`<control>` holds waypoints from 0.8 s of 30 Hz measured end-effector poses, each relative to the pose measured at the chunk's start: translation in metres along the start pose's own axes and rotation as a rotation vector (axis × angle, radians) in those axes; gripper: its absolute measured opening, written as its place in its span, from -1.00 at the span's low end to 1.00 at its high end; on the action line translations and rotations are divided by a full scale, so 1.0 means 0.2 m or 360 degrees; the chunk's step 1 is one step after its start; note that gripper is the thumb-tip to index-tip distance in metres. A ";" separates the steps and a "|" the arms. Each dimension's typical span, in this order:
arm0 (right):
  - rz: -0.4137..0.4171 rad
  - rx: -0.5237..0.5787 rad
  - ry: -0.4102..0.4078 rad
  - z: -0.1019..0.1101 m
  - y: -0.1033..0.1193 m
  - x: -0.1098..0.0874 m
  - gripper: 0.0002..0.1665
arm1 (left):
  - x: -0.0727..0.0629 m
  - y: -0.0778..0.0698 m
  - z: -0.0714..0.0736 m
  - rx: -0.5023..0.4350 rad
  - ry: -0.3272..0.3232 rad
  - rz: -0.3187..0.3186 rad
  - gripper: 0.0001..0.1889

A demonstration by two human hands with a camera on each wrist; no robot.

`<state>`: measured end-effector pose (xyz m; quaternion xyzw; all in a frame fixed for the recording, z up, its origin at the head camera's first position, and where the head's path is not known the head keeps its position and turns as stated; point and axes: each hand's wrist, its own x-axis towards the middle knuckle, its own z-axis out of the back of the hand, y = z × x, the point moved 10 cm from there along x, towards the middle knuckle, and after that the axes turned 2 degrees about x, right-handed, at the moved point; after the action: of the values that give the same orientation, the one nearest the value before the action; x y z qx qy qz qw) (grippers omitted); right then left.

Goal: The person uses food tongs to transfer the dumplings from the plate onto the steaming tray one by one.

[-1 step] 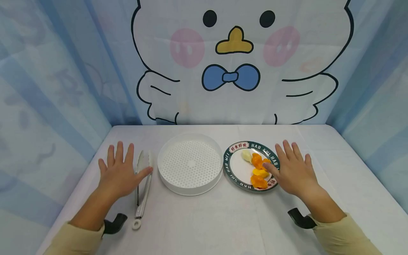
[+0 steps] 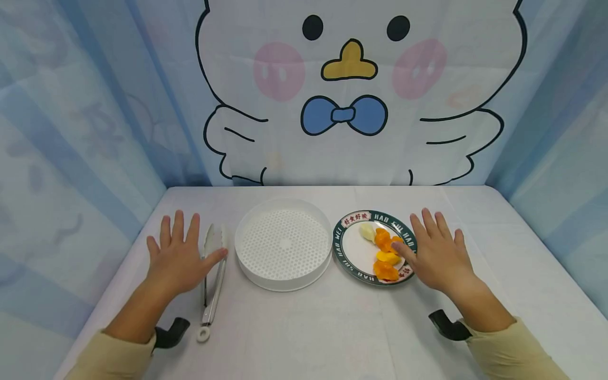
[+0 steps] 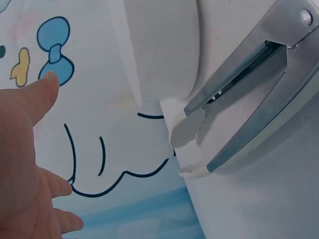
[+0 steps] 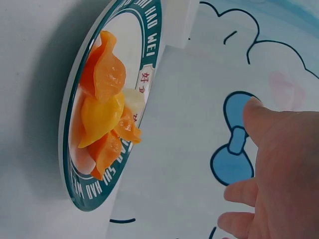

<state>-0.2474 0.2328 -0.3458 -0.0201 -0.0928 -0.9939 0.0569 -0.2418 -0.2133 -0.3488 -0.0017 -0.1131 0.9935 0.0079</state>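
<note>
My left hand (image 2: 178, 266) is spread with straight fingers above the left of the table, holding nothing. Its thumb overlaps a pair of metal tongs (image 2: 216, 295) in the head view. In the left wrist view the tongs (image 3: 249, 132) lie spread apart, with whitish tips. My right hand (image 2: 442, 261), also spread and holding nothing, is at the right side of a green-rimmed plate (image 2: 353, 253). On the plate are several dumpling-shaped pieces: orange (image 2: 386, 271), yellow (image 4: 102, 117) and one pale (image 2: 367, 231). The right thumb overlaps part of them in the head view.
Between tongs and plate stands a round white steamer tray (image 2: 285, 253) with a perforated bottom, its right edge close against the plate. A white cloth covers the table (image 2: 304, 338). Behind it hangs a curtain (image 2: 342, 158) with a cartoon figure; blue curtains flank both sides.
</note>
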 end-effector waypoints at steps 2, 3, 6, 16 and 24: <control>0.0001 0.0003 0.0001 0.00 0.00 0.00 0.00 | 0.00 0.00 0.00 -0.0003 0.0001 -0.0003 0.08; 0.0000 0.0006 0.0002 0.01 0.00 0.00 0.00 | 0.00 0.00 0.00 -0.0003 0.0001 -0.0003 0.08; 0.0001 0.0016 0.0002 0.02 0.00 0.00 0.01 | 0.00 -0.01 0.01 -0.0009 0.0005 -0.0009 0.07; -0.0003 0.0063 -0.0084 0.04 -0.01 -0.01 0.00 | -0.01 -0.02 0.02 -0.0064 -0.0057 -0.0077 0.02; -0.0076 0.0426 -0.0139 -0.02 -0.10 0.01 -0.11 | -0.04 0.01 0.02 -0.0417 -0.0220 -0.0070 -0.06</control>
<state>-0.2524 0.2515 -0.3523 -0.0534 -0.2272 -0.9719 0.0315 -0.2341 -0.2170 -0.3445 0.0682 -0.2423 0.9676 0.0215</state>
